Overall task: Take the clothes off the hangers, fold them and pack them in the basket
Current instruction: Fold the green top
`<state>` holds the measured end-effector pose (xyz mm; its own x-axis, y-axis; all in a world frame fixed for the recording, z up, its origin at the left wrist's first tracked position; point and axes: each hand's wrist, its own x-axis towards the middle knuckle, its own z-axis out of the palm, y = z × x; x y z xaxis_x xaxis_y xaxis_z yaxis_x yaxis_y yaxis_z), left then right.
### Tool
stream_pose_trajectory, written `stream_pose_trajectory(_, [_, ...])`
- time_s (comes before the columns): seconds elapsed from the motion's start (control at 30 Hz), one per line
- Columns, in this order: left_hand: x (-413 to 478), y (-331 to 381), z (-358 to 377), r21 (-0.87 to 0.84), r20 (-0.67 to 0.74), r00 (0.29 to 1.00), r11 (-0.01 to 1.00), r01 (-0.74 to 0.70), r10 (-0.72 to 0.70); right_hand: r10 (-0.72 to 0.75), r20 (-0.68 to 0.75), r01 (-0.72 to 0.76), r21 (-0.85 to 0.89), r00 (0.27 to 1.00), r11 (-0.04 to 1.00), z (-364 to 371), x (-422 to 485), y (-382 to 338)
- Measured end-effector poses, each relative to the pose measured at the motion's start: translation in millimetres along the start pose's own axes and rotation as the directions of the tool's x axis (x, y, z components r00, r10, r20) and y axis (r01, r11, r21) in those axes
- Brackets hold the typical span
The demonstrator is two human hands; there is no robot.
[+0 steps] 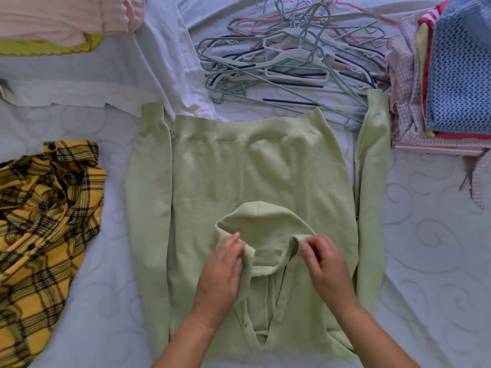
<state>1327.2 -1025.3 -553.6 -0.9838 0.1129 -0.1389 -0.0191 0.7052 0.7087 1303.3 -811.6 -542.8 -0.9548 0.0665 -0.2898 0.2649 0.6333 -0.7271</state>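
A pale green hoodie (255,176) lies spread flat on the white quilted bedcover (425,248), its ribbed hem toward twelve o'clock and its two sleeves running straight along either side of the body. Its hood (261,224) is turned down onto the body at about six o'clock from the garment's middle. The left hand (223,272) pinches the hood's edge on its nine o'clock side, fingers curled round the cloth; the right hand (325,264) pinches the edge on the three o'clock side the same way.

At twelve o'clock beyond the hem sits a tangled heap of empty plastic hangers (292,57) (green, white and pink ones). At two o'clock stands a stack of folded clothes (457,75), a blue knit on top, just beside the hoodie's sleeve cuff. At nine o'clock a yellow plaid shirt (45,221) lies crumpled. At eleven o'clock are a white garment (159,62) and pink folded cloth (61,17).
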Motion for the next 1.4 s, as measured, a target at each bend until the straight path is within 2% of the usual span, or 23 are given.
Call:
stream_pose_trajectory(0.07, [-3.4, -22.7, 16.1, 0.288, 0.131, 0.978, 0.938, -0.192, 0.16, -0.218, 0.068, 0.226, -0.139, 0.974, 0.964, 6.0, -5.3, 20.0])
stream_pose_trajectory(0.1, [-0.8, -26.9, 20.3, 0.341, 0.162, 0.969, 0.911, -0.231, 0.185, -0.274, 0.099, 0.286, -0.149, 0.957, 0.946, 7.9, -5.0, 24.3])
stream_pose_trajectory(0.2, [24.2, -35.9, 18.7, 0.365, 0.143, 0.972, 0.903, -0.227, 0.187, -0.302, 0.075, 0.311, -0.262, 0.95, 0.914, 7.1, 4.7, 33.0])
stream_pose_trajectory(0.27, [44.4, -42.4, 10.9, 0.402, 0.179, 0.953, 0.866, -0.298, 0.245, -0.217, 0.095, 0.237, -0.359, 0.971, 0.903, 4.2, 20.9, 38.1])
stream_pose_trajectory(0.33, [59.9, -44.6, 2.2, 0.36, 0.189, 0.93, 0.859, -0.363, 0.314, -0.094, 0.184, 0.153, -0.338, 0.978, 0.929, -1.4, 37.3, 33.2])
stream_pose_trajectory(0.37, [64.5, -42.6, -1.2, 0.295, 0.174, 0.929, 0.883, -0.365, 0.326, -0.097, 0.215, 0.161, -0.306, 0.972, 0.938, -6.3, 43.6, 29.1])
stream_pose_trajectory(0.43, [69.9, -35.8, -7.1, 0.176, 0.119, 0.947, 0.932, -0.317, 0.3, -0.225, 0.239, 0.289, -0.28, 0.945, 0.916, -14.6, 52.8, 22.5])
stream_pose_trajectory(0.5, [70.3, -36.4, -7.2, 0.222, 0.09, 0.957, 0.931, -0.291, 0.277, -0.364, 0.264, 0.436, -0.31, 0.893, 0.845, -20.5, 56.2, 17.6])
stream_pose_trajectory(0.53, [69.5, -40.3, -5.9, 0.288, 0.091, 0.957, 0.913, -0.289, 0.274, -0.341, 0.296, 0.43, -0.327, 0.892, 0.841, -21.7, 57.2, 15.9])
stream_pose_trajectory(0.63, [66.3, -55.7, -1.2, 0.39, 0.12, 0.965, 0.882, -0.263, 0.234, -0.101, 0.407, 0.264, -0.369, 0.908, 0.891, -20.6, 60.2, 14.8])
stream_pose_trajectory(0.67, [66.3, -58.0, -1.2, 0.388, 0.125, 0.966, 0.884, -0.259, 0.228, -0.104, 0.434, 0.278, -0.361, 0.895, 0.89, -20.6, 61.3, 14.1])
stream_pose_trajectory(0.73, [66.8, -55.8, -3.0, 0.331, 0.12, 0.961, 0.902, -0.277, 0.251, -0.248, 0.433, 0.418, -0.358, 0.866, 0.835, -22.9, 62.5, 12.7])
stream_pose_trajectory(0.8, [67.4, -47.9, -6.1, 0.268, 0.075, 0.93, 0.891, -0.366, 0.359, -0.42, 0.395, 0.565, -0.404, 0.817, 0.719, -26.6, 59.2, 7.4])
stream_pose_trajectory(0.87, [66.1, -46.9, -8.2, 0.313, 0.059, 0.891, 0.839, -0.444, 0.45, -0.461, 0.361, 0.584, -0.444, 0.811, 0.679, -27.8, 52.6, 5.4])
stream_pose_trajectory(0.9, [64.9, -48.6, -9.1, 0.359, 0.044, 0.885, 0.82, -0.446, 0.463, -0.427, 0.362, 0.557, -0.448, 0.829, 0.699, -27.3, 49.5, 5.9])
stream_pose_trajectory(1.0, [44.6, -41.9, 1.0, 0.39, -0.026, 0.906, 0.839, -0.379, 0.421, -0.373, 0.386, 0.526, -0.451, 0.844, 0.721, -24.1, 48.0, 19.9])
stream_pose_trajectory(1.07, [21.7, -19.4, 19.4, 0.304, 0.027, 0.925, 0.878, -0.369, 0.379, -0.364, 0.41, 0.521, -0.388, 0.836, 0.76, -22.9, 51.7, 23.5])
stream_pose_trajectory(1.1, [10.5, -5.9, 31.0, 0.255, 0.091, 0.948, 0.913, -0.318, 0.305, -0.371, 0.429, 0.525, -0.331, 0.824, 0.784, -23.8, 52.3, 23.1])
stream_pose_trajectory(1.17, [-3.7, 17.6, 49.1, 0.078, 0.218, 0.972, 0.991, -0.107, 0.088, -0.402, 0.479, 0.539, -0.19, 0.781, 0.821, -29.4, 49.3, 19.7])
stream_pose_trajectory(1.2, [-8.0, 25.0, 56.8, -0.001, 0.264, 0.964, 0.999, -0.041, 0.04, -0.401, 0.507, 0.519, -0.11, 0.763, 0.848, -35.1, 46.5, 17.2])
stream_pose_trajectory(1.27, [-17.5, 32.2, 68.8, -0.081, 0.296, 0.952, 0.995, -0.055, 0.076, -0.357, 0.571, 0.428, 0.012, 0.739, 0.904, -46.9, 41.2, 13.5])
stream_pose_trajectory(1.33, [-24.7, 31.5, 72.6, -0.179, 0.283, 0.958, 0.984, 0.014, 0.038, -0.3, 0.618, 0.365, 0.022, 0.727, 0.931, -47.2, 42.4, 14.0])
stream_pose_trajectory(1.4, [-29.8, 29.6, 70.1, -0.263, 0.239, 0.966, 0.952, 0.159, -0.095, -0.324, 0.591, 0.415, -0.021, 0.738, 0.909, -32.1, 50.1, 14.3])
